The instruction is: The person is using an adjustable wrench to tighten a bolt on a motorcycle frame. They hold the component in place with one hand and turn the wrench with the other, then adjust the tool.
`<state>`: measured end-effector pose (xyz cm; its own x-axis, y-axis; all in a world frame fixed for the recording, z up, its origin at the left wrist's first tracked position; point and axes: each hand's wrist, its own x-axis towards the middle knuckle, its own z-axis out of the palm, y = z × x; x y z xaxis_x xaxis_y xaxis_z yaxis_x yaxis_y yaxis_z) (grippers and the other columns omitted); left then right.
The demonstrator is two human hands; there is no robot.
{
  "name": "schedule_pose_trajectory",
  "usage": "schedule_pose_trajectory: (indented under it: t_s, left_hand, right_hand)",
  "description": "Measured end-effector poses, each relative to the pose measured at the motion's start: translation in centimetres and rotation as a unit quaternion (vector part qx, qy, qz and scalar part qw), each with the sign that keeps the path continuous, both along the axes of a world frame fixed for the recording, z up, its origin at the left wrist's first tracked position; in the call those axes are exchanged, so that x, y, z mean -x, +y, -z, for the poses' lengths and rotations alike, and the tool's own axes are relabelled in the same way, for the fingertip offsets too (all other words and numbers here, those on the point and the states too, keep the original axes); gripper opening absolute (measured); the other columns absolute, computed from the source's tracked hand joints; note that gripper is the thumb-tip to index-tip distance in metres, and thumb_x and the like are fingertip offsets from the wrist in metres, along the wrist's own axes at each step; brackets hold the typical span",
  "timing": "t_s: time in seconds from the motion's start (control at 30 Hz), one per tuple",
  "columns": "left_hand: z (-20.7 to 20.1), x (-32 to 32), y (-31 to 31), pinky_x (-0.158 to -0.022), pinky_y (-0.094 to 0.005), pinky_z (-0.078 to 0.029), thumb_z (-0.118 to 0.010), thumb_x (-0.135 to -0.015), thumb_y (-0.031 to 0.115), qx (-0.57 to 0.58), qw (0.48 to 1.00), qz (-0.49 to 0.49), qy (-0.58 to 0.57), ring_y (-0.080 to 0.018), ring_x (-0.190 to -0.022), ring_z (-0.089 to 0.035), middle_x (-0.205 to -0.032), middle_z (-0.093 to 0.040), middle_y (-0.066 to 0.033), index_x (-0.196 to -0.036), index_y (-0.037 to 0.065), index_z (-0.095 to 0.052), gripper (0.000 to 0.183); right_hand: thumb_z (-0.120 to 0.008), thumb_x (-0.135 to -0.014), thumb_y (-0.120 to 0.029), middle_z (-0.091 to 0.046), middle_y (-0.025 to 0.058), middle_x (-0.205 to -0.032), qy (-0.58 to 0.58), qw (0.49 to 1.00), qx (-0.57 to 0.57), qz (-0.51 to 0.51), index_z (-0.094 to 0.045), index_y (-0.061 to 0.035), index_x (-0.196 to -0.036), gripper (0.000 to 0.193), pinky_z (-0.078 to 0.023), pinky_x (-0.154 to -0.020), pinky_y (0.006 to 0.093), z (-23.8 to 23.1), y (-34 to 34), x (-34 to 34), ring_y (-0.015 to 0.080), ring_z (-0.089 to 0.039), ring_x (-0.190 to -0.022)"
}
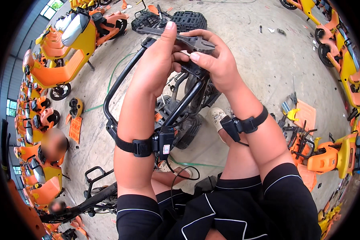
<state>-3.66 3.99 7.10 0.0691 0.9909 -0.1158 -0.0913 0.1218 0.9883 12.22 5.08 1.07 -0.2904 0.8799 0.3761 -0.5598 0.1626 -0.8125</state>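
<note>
An adjustable wrench (202,44) lies across both my hands, its jaws toward the right and its handle pointing left. My right hand (222,62) is closed around the head end, thumb bent below the jaws. The handle runs under the raised thumb of my left hand (162,56), whose other fingers curl inward near the jaws. Both hands are just above the end of a black tubular scooter frame (122,86). A dark bracket (196,70) on that frame shows below my fingers. What the left fingertips touch is partly hidden.
Black plastic crates (189,21) lie on the concrete floor beyond my hands. Orange and yellow scooters (62,72) line the left; more (344,60) stand right. Loose parts and an orange panel (307,114) lie at right. A green hose (112,76) crosses the floor.
</note>
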Motion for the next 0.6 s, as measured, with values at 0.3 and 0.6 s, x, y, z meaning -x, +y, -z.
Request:
schedule_pose_trajectory:
  t_s: [0.3,0.6]
  left_hand:
    - [2.2,1.1,2.1,-0.103,-0.0391,-0.043,-0.062,-0.100,0.035,-0.158,0.956,-0.012,-0.246,-0.0227,-0.120,-0.055,-0.129,-0.059,-0.0134,-0.135,0.002,-0.052,0.049]
    - [2.7,2.9,2.9,-0.094,-0.0437,-0.052,-0.046,-0.085,-0.016,-0.080,0.952,-0.032,-0.292,-0.0317,-0.110,-0.065,-0.119,-0.068,-0.0175,-0.116,0.006,-0.063,0.041]
  right_hand:
    - [-0.076,-0.074,-0.021,-0.058,0.0155,-0.140,0.031,0.998,-0.038,-0.047,-0.052,0.0003,-0.139,0.073,-0.047,-0.110,0.0422,1.0,1.8,-0.9,0.0269,-0.062,-0.120]
    - [-0.077,-0.079,-0.031,-0.057,0.0172,-0.142,-0.012,0.997,-0.058,-0.039,-0.051,-0.0012,-0.143,0.075,-0.044,-0.108,0.0372,0.7,1.3,-0.9,0.0243,-0.060,-0.125]
